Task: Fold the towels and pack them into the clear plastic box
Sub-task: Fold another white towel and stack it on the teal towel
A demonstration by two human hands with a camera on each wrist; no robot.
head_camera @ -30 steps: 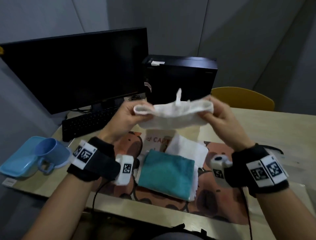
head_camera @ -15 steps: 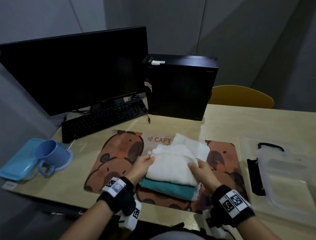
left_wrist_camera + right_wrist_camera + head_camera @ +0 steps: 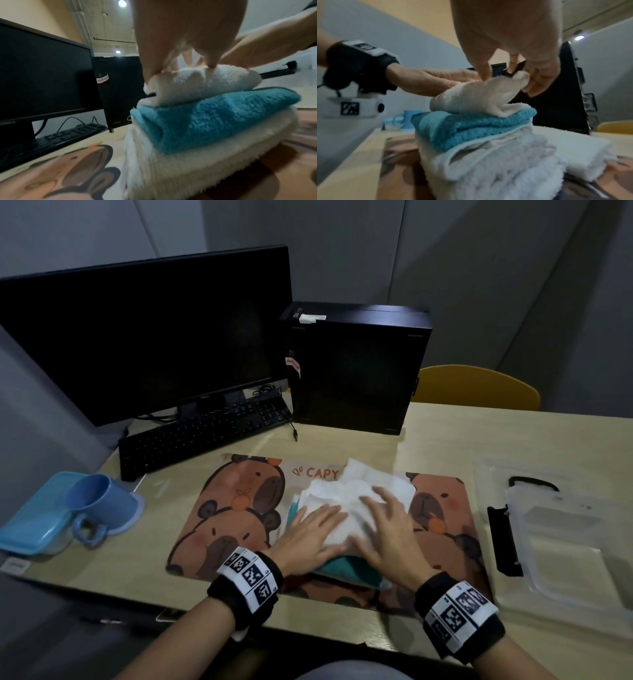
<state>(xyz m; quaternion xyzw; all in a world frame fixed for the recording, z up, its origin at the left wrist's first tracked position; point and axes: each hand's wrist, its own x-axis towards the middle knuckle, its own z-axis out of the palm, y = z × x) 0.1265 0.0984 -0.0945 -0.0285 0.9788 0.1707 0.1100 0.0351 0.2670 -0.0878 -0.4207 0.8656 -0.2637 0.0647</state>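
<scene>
Both hands lie flat on the top white towel [image 3: 346, 498], which sits on a teal towel [image 3: 346, 571], and that in turn on a larger white towel [image 3: 188, 162], all stacked on the mat [image 3: 233, 529] near the front edge of the table [image 3: 513, 436]. The left hand [image 3: 308, 534] has its grip open, fingers straight and spread on the cloth, holding nothing. The right hand [image 3: 388, 529] is the same, palm down with fingers fanned toward the far edge; in the right wrist view its fingertips [image 3: 485, 73] dent the pile rather than pinch it.

The step in hand looks like pressing the stack flat and square. To do it well, I would press evenly from the middle outward so the top towel does not bunch, as its far side is rumpled, and line its edges with the teal one beneath before lifting. The bottom towel sticks out to the far right, so the stack should be tidied or it may catch on the box rim.

The box [image 3: 561, 546] lies well apart to the right, with a black handle [image 3: 532, 482] by it, and holds no towels as far as I can tell.

Writing: the mat reads "CAPY", the rest hidden by towels. The PC tower [image 3: 356, 368] bears a small label [image 3: 293, 364], unreadable. The wristbands carry square code markers
</scene>
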